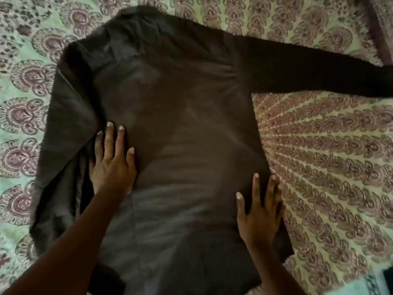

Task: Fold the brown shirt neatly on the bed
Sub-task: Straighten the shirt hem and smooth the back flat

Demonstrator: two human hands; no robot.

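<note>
The brown shirt (180, 107) lies spread out, back side up, on the bed, its collar at the far end. Its right sleeve (319, 71) stretches out flat to the right edge of view. Its left sleeve (63, 145) lies along the shirt's left side, bunched and creased. My left hand (111, 160) presses flat on the shirt's left part, fingers straight and spread. My right hand (260, 211) rests flat near the shirt's right edge, fingers straight. Neither hand grips the cloth.
The bed is covered by a patterned bedsheet (329, 156) in pale green with purple floral shapes. A darker band of cloth (380, 28) runs along the far right top corner. A dark object (388, 277) shows at the bottom right corner.
</note>
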